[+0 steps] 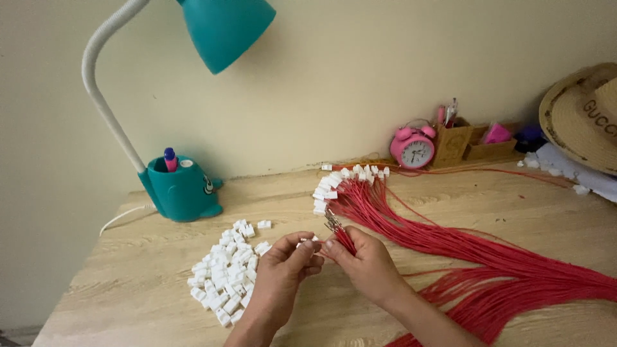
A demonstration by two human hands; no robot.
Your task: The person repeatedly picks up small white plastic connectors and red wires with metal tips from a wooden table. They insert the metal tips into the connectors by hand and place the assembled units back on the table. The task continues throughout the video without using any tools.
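left hand: grip pinched on small white connector | right hand: grip clamped on red wire bundle, tips aimed up-left toward connector, just beside it | long axis trailing right across surface | loose connector pile nearer left hand

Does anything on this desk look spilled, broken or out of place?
Nothing looks damaged. The white connectors lie in a loose heap beside the left hand, and the red wires sprawl across the desk past the right hand. A few white bits lie scattered near the straw hat.
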